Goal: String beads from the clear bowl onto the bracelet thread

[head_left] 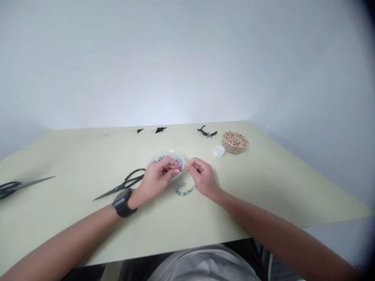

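Note:
My left hand [158, 178] curls over the near rim of a small clear plastic bowl [168, 153] filled with tiny multicoloured beads. Its fingertips meet at the rim, and whatever they pinch is too small to tell. My right hand [202, 178] pinches a thin needle [187, 164], whose tip points left at the bowl. Below the hands, a curved strand of blue-green beads [184, 190] lies on the pale green table [263, 183]. I cannot tell whether it joins the needle.
Black-handled scissors [124, 183] lie left of the bowl, and a longer pair [17, 187] sits at the far left. Along the back are black pliers [206, 132], a small white lid [218, 150], a glass bowl of pale beads [235, 142], and black scraps [160, 130].

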Demonstrator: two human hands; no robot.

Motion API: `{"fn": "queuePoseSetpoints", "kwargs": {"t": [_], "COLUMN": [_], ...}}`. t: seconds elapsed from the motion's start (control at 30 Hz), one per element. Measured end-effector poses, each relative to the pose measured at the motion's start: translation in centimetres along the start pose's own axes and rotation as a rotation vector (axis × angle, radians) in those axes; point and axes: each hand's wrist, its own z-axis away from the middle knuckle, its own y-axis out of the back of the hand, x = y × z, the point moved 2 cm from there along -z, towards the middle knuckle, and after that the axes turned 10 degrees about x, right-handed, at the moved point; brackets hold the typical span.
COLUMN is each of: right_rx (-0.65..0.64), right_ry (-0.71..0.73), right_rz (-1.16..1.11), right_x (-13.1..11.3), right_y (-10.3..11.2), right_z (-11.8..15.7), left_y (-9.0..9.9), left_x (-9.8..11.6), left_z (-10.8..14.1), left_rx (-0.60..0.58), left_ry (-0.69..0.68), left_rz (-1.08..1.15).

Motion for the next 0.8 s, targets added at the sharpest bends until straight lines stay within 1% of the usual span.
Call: {"fn": "queuePoseSetpoints", "kwargs": {"t": [0.07, 0.23, 0.33, 0.4, 0.6, 0.8], "right_rx": [-0.014, -0.071, -0.099, -0.108, -0.127, -0.152], "right_ry": [0.035, 0.084, 0.098, 0.106, 0.103, 0.092], "right_rz": [0.006, 0.005, 0.003, 0.003, 0.004, -0.019], "right_x": [0.1, -0.1, -0.3, -0.4, -0.6, -0.8], "right_y": [0.1, 0.1, 0.2, 0.3, 0.8, 1.6], "right_z": [0.0, 0.3, 0.7, 0.9, 0.6, -0.2], "left_y": [-0.3, -0.7, -0.9, -1.1, -1.4, -1.7], "left_x": [0.1, 0.9, 1.1, 0.9, -0.1, 0.1], "left_z": [-0.1, -0.5, -0.3, 0.1, 1.5, 2.0], "left_rx": [0.014, 0.093, 0.144, 0.168, 0.184, 0.202], "left_ry": [0.002, -0.01, -0.042, -0.078, -0.198, -0.236], "left_rz": [-0.024, -0.048, -0.084, -0.13, -0.253, -0.277]}}
